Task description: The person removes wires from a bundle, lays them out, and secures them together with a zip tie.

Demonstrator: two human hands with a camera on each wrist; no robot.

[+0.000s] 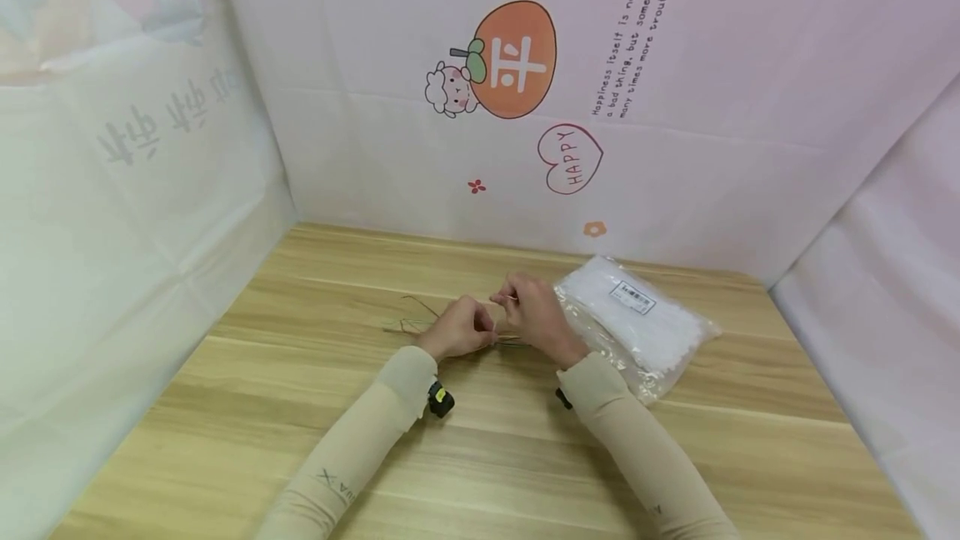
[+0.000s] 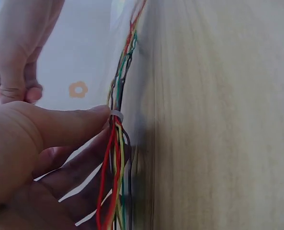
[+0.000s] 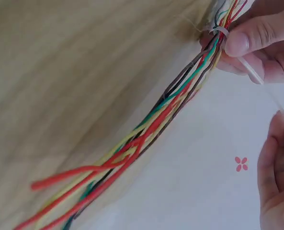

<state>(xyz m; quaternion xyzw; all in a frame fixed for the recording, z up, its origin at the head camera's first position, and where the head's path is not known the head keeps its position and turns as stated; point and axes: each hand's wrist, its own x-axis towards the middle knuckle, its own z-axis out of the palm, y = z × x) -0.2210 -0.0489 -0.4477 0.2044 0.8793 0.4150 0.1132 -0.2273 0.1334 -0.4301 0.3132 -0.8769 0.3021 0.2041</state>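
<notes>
A bundle of thin red, yellow, green and dark wires [image 3: 175, 98] lies between both hands over the table. Around the bundle runs a white cable tie [image 2: 117, 115], its loop closed about the wires. My left hand [image 1: 459, 330] pinches the tie at its loop, thumb against the wires. The right hand [image 1: 536, 315] grips the tie's tail, which stretches between the two hands in the right wrist view. Loose wire ends fan out at the lower left of that view. Part of the right fingers is cut off by the frame edge there.
A clear plastic bag of white cable ties [image 1: 645, 319] with a label lies just right of the right hand. The wood-grain table [image 1: 495, 457] meets a printed white cloth [image 1: 405, 165] at the back, with more cloth along both sides.
</notes>
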